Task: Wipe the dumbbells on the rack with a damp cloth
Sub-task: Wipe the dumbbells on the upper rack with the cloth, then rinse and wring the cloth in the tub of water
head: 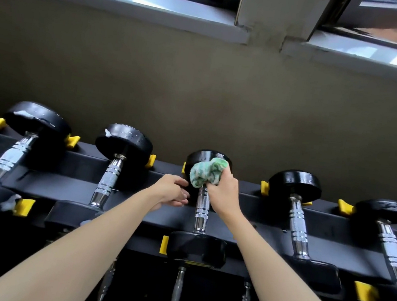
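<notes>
I had the right hand [224,192] bunched around the crumpled green-and-white damp cloth [207,173], pressing it against the far black rubber head of the middle chrome-handled dumbbell [202,209] on the black steel rack [260,210]. My left hand [171,191] rested loosely curled beside that head, holding nothing — steadying, I judged. Wiping was mid-row; next I would need to drag the cloth down the knurled handle.

dumbbell handle [202,209] – shiny knurled metal | cloth [205,173] – fluffy terry
</notes>
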Demonstrator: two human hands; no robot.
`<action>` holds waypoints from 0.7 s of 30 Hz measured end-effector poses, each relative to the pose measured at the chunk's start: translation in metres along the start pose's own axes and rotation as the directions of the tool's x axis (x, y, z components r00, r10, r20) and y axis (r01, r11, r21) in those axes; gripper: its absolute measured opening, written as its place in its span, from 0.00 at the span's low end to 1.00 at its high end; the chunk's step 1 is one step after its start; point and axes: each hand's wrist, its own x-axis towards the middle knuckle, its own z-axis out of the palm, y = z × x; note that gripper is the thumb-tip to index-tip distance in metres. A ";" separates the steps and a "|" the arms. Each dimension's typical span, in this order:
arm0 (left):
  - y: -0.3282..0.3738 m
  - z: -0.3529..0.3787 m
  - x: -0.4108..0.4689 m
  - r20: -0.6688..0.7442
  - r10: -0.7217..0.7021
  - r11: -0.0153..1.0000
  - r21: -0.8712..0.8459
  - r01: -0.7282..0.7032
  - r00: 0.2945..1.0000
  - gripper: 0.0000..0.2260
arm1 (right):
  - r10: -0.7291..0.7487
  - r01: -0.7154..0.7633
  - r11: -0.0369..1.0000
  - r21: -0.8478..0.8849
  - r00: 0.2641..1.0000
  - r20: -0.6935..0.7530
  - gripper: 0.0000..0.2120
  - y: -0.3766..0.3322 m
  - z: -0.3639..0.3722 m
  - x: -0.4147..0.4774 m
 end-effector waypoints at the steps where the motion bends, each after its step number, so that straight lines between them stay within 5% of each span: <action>1: 0.000 -0.001 -0.001 -0.005 0.002 1.000 -0.003 -0.002 1.000 0.21 | 0.049 -0.048 0.998 0.028 0.998 -0.032 0.20 0.005 0.003 -0.003; 6: 0.004 -0.011 -0.008 -0.062 0.048 0.999 0.008 -0.047 0.997 0.18 | 0.348 -0.284 0.917 0.279 0.912 -0.216 0.21 0.021 0.003 -0.002; 9: 0.005 -0.012 -0.012 -0.089 0.056 0.998 0.011 -0.056 0.994 0.17 | 0.592 -0.367 0.753 0.547 0.740 -0.319 0.22 0.025 -0.010 0.000; 11: 0.009 -0.007 -0.016 -0.076 0.062 0.998 0.016 -0.061 0.995 0.16 | 0.688 -0.365 0.624 0.691 0.676 -0.263 0.22 0.029 -0.025 0.000; 16: 0.034 0.016 -0.029 -0.018 0.113 0.993 0.026 -0.112 0.993 0.13 | 0.719 -0.306 0.336 0.891 0.694 -0.033 0.20 0.017 -0.062 -0.011; 21: 0.077 0.048 -0.055 0.054 0.218 0.976 0.004 -0.218 0.974 0.10 | 0.620 -0.227 0.096 0.969 0.775 0.120 0.05 -0.012 -0.090 -0.048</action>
